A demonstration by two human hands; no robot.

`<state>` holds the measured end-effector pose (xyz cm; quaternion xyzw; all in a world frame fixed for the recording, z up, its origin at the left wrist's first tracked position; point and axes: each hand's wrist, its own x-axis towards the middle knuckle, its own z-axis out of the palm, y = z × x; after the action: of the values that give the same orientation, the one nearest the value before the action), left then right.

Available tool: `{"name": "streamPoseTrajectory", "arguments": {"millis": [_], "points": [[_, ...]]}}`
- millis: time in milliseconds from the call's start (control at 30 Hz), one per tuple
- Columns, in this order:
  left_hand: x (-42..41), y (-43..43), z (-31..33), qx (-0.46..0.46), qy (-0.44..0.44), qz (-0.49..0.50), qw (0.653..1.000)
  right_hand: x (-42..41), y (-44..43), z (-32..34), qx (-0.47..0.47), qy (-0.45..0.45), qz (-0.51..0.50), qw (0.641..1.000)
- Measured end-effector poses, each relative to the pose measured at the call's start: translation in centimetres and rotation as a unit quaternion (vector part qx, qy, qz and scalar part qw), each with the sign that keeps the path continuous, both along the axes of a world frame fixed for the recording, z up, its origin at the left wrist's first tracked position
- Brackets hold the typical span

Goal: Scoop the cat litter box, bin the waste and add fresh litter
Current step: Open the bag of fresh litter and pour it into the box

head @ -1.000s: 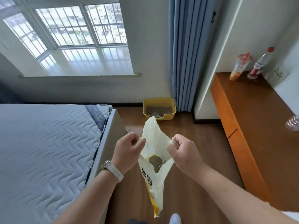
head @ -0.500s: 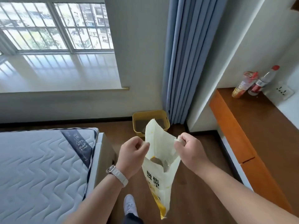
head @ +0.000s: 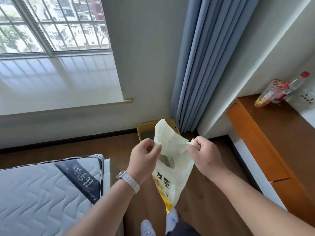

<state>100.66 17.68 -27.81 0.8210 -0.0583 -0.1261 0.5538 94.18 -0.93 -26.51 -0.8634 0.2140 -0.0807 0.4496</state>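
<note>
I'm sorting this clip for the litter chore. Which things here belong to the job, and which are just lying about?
For the job:
litter bag, pinched at its top by the left hand and right hand
yellow litter box on the floor

Lying about:
mattress
curtain
drink cup
bottle
desk

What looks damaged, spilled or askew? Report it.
The orange desk edge shows a jagged crack-like line across its front; possibly just a joint. No spilled litter shows on the floor. The left hand and right hand grip the litter bag.
</note>
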Motion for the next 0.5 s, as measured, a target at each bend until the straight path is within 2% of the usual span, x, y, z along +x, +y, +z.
{"name": "streamPoseTrajectory", "arguments": {"millis": [500], "points": [[12.6,-4.6,-2.8,0.088,0.044,0.032,0.995,14.7,-4.8,-4.3,0.053,0.015,0.023,0.998]]}}
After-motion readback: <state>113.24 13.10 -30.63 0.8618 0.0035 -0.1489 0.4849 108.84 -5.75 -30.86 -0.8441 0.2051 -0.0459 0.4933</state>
